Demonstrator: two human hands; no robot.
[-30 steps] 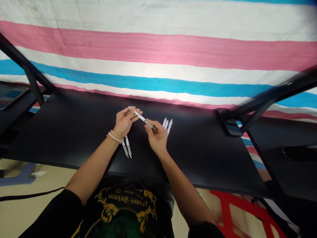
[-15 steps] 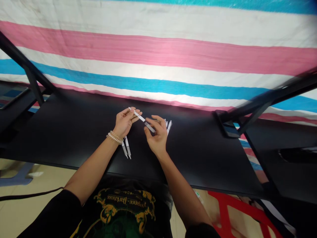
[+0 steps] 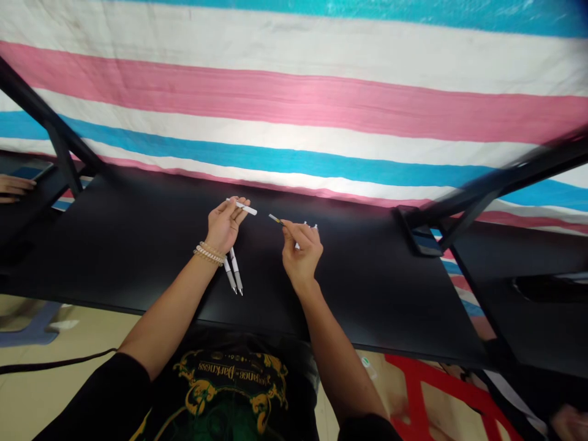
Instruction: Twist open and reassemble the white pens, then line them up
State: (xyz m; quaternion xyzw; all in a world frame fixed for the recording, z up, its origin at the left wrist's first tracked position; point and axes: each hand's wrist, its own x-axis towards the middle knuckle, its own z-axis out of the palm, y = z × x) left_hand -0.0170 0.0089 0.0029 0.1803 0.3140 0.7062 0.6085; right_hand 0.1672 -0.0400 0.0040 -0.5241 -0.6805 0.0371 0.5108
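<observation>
My left hand (image 3: 223,225) pinches a white pen barrel (image 3: 247,209) between thumb and fingers, its loose end pointing right. A thin pen refill (image 3: 275,218) sticks out leftward from the closed fingertips of my right hand (image 3: 302,251). My fingers cover the rest of the refill, so I cannot tell whether the grey grip is on it. A gap separates the barrel from the refill. Below my left wrist two white pens with grey grips (image 3: 236,275) lie side by side, tips toward me. Behind my right hand, white pen ends (image 3: 315,227) show, mostly hidden.
The black table (image 3: 367,288) stands against a striped tarp (image 3: 294,110). Black metal supports rise at both sides, with a dark flat object (image 3: 425,241) by the right one. Another person's hand (image 3: 13,187) is at the far left. A red plastic stool (image 3: 413,386) stands at lower right.
The pen has come apart: my right hand has moved right and closed on the refill, away from the barrel. My left hand has shifted slightly left. Another person's hand has appeared at far left.
</observation>
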